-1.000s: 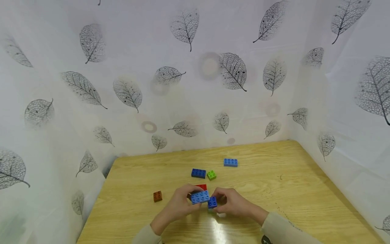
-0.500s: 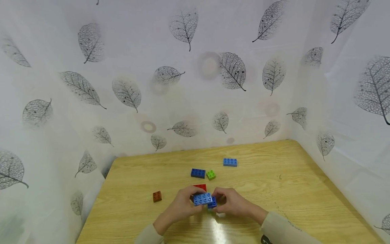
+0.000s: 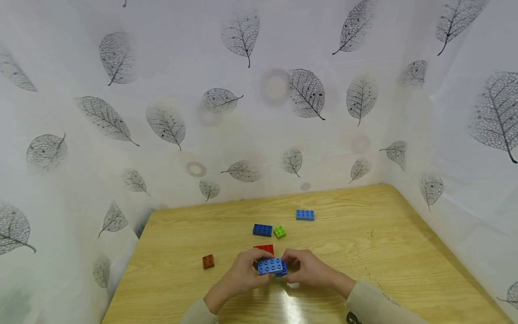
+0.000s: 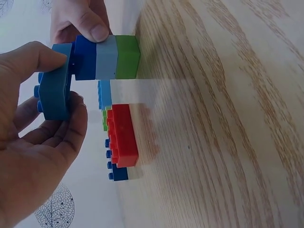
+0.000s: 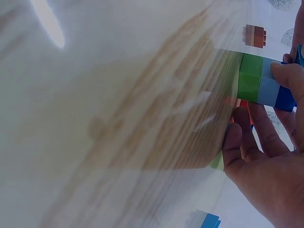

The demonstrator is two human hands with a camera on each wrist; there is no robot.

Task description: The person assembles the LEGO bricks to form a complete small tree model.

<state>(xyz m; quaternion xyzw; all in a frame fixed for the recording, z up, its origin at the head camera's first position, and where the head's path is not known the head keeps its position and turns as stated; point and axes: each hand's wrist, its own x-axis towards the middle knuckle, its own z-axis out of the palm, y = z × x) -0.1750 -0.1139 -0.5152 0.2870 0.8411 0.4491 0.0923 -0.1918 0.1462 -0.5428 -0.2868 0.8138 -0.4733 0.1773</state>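
Blue brick (image 4: 54, 88) in left fingers (image 4: 77, 123), partly hidden stack (image 4: 107, 61) in right fingers (image 5: 266, 128)

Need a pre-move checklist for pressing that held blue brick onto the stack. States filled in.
1. Left hand grips the held blue brick: ok.
2. Held brick's studs face up: ok.
3. Right hand pinches the stack: ok.
4. Stack layers joined, dark blue brick on top, lighter blue in the middle, green brick at the bottom: ok, no gap seen.
5. Held brick fully seated on the dark blue one: cannot tell.
6. Loose red brick apart from the stack: ok.
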